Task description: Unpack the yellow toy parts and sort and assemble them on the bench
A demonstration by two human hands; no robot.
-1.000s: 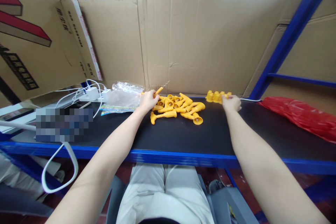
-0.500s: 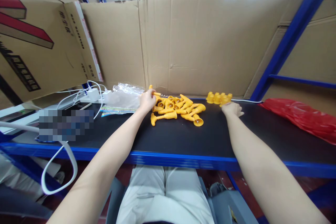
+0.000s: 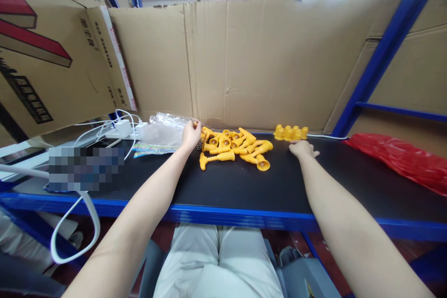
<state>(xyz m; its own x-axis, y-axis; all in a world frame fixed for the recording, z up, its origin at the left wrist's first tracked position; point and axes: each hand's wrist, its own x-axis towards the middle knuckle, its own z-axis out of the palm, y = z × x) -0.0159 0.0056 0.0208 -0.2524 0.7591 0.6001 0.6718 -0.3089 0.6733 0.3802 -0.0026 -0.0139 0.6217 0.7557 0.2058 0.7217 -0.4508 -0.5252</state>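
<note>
By the clear bag [image 3: 164, 129], the left hand [image 3: 191, 135] pinches a mostly hidden yellow piece [image 3: 194, 123] beside the yellow heap [image 3: 247, 140]. The right hand [image 3: 303, 148], loosely spread and empty, rests before the yellow cups [image 3: 288, 133]; cardboard [image 3: 261, 65] blocks the back, red plastic [image 3: 394, 158] lies rightward.

I can't make out the small thing [image 3: 194, 123] pinched, mostly covered, in the left grip [image 3: 190, 136], nor tell whether the right grip [image 3: 303, 148] touches the yellow cups [image 3: 289, 133]. The yellow pieces [image 3: 247, 138] overlap, hiding parts of each other. Pixels mask a patch [image 3: 86, 168] at left; the right edge cuts off the red bag [image 3: 394, 156].
</note>
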